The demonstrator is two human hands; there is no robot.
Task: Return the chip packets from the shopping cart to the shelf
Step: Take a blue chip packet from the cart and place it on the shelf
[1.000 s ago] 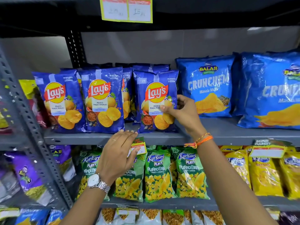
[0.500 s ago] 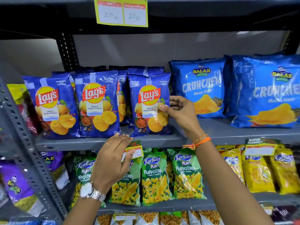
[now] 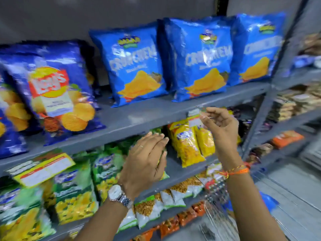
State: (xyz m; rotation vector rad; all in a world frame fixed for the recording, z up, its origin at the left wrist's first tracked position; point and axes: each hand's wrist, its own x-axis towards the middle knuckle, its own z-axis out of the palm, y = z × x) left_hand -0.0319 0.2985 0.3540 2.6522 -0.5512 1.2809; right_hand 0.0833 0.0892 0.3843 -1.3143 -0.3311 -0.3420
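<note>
The dark blue chip packets [image 3: 57,94] are stood upright on the grey shelf [image 3: 139,117], with lighter blue packets [image 3: 137,65] lined up beside them to the right. Nothing is held by the left hand [image 3: 145,160] or the right hand [image 3: 220,127]; both are raised in front of the shelf edge with fingers loosely spread. A wire cart [image 3: 217,206] is glimpsed, blurred, low between the forearms.

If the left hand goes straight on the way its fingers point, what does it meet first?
Probably the front edge of the grey shelf just above the left hand; depth is unclear.
</note>
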